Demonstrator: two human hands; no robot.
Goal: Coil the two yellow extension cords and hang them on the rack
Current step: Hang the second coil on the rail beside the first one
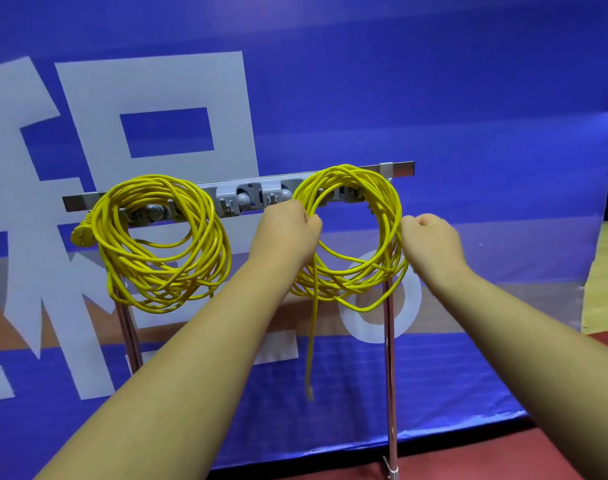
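Behind the rack (403,167) hangs a blue banner (434,98) with large white characters, filling the whole background. Below the rack the floor (451,462) is red, and off to the right of the rack there is a yellow mat (607,271). The rack is a horizontal metal bar on two thin metal legs, with grey hook holders (241,199) fixed along its front.

On the left end of the rack the left coil (164,271) already hangs by itself, looped over a hook, with its plug (80,233) sticking out at the coil's left edge. This coil covers the left hooks and the top of the left leg (131,334).

The right coil (364,271) is at the right end of the rack. Its top loops lie over the bar and hide the hook there, so you cannot tell whether it is seated. One loose end (311,341) dangles straight down from it, between the rack's legs, and the right leg (390,375) passes behind its lower strands.

Both your forearms reach up from below the rack. Your left hand (288,233) is a fist clamped on the coil's left side, knuckles up, just under the middle hook holders. Your right hand (430,240) has its fingers curled together onto the coil's right side strands.
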